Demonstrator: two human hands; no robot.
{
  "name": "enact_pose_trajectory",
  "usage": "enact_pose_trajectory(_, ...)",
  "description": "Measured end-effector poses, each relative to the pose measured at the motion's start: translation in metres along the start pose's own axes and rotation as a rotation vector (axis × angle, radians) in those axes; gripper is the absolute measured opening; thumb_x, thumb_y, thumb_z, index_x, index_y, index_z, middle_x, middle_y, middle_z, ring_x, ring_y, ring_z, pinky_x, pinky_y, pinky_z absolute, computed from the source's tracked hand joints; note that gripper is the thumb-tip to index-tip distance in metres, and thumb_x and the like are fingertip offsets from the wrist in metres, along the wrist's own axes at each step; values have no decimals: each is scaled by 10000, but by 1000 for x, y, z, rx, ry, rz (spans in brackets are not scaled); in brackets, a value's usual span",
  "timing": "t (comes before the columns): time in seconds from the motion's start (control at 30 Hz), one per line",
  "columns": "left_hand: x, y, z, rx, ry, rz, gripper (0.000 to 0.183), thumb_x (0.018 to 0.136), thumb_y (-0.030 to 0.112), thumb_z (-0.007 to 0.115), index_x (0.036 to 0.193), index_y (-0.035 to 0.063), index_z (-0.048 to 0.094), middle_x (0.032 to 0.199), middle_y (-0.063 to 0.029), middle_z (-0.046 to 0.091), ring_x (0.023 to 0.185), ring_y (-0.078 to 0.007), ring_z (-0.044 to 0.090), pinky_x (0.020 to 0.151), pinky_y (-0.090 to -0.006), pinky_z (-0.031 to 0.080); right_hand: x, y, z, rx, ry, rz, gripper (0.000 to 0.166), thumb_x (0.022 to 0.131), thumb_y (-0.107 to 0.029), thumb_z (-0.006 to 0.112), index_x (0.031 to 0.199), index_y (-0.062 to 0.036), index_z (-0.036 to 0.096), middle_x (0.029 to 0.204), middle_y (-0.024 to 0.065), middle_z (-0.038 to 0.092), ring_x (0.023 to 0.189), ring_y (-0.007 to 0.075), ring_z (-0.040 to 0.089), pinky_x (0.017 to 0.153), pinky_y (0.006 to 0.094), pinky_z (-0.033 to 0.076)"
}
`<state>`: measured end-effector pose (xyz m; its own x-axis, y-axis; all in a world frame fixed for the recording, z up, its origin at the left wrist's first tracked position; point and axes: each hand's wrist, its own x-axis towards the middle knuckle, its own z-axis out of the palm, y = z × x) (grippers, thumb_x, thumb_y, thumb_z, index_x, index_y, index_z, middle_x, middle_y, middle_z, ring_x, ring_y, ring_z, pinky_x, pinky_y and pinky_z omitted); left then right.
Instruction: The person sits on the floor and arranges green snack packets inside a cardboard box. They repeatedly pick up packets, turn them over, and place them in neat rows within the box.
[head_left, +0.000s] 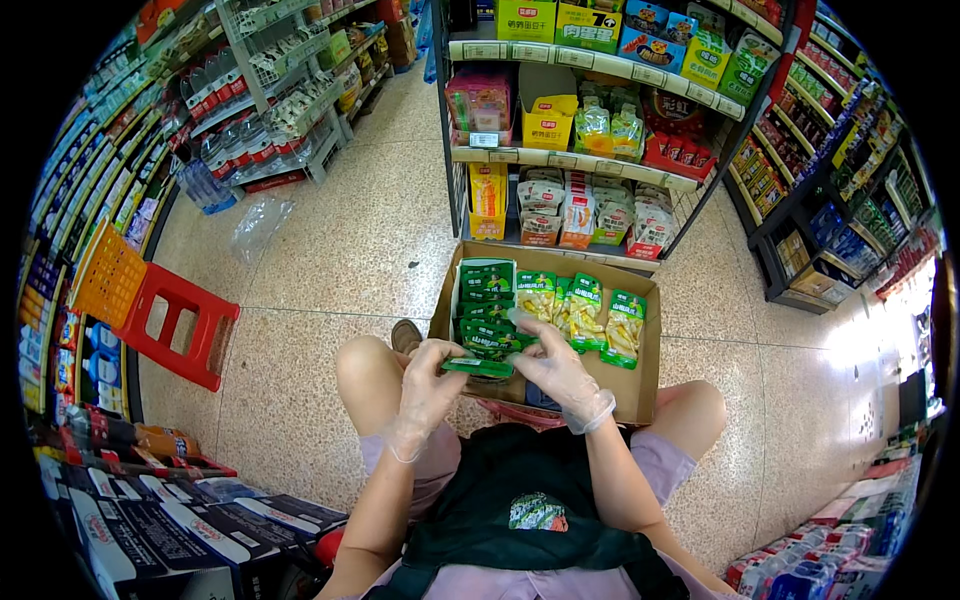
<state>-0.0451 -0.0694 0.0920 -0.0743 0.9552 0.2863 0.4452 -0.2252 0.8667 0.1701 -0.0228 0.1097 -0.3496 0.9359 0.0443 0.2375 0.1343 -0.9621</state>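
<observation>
Both of my hands wear clear plastic gloves and work over a shallow brown cardboard box (615, 390) before my lap. My left hand (427, 386) pinches the left end of a green snack packet (480, 367), seen nearly edge-on. My right hand (559, 371) has its thumb at the packet's right end and its index finger bent over the row behind. That row of green packets (486, 281) fills a narrow display carton (456, 300) inside the box's left side. Several loose green-topped packets (586, 311) with pale contents lie to the right of it.
Ahead stands a shelf rack (562, 157) of boxed and bagged snacks, touching or close to the box's far edge. A red plastic stool (180, 322) with an orange basket (109, 274) is at left. Dark cartons (202, 532) are stacked at lower left, packaged goods (817, 562) at lower right.
</observation>
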Motion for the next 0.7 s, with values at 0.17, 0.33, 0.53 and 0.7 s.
enact_pose_trajectory(0.17,5,3,10,4,75,36,484,785,1,688,1243,36,535,1209,-131,550,1077,-271,564,916,-354,465,-16,41,18,125,167,-17,706,841,-45,673,1473,-65,359,1281,166,561,936,187,600,830,296,508)
enact_pose_trajectory(0.33,3,0,29,-191,11,-28,822,801,-29,658,1516,61,262,1482,-200,366,1350,-301,413,1091,-371,376,-29,-4,44,-123,176,-34,910,805,-74,671,1511,54,111,1328,314,470,1254,452,449,1057,463,373)
enact_pose_trajectory(0.53,7,-1,37,-42,-12,154,747,815,-129,534,1500,34,285,1539,-164,334,1449,-342,268,1173,-413,256,-18,23,65,-338,283,-94,888,839,-78,644,1515,44,81,1441,359,323,1354,477,327,1107,463,313)
enact_pose_trajectory(0.7,6,-4,36,-53,52,166,674,820,-116,541,1452,36,363,1519,-169,364,1448,-339,273,1173,-419,254,-17,22,72,-373,379,-89,806,811,-24,664,1474,34,210,1418,320,370,1332,440,359,1100,449,316)
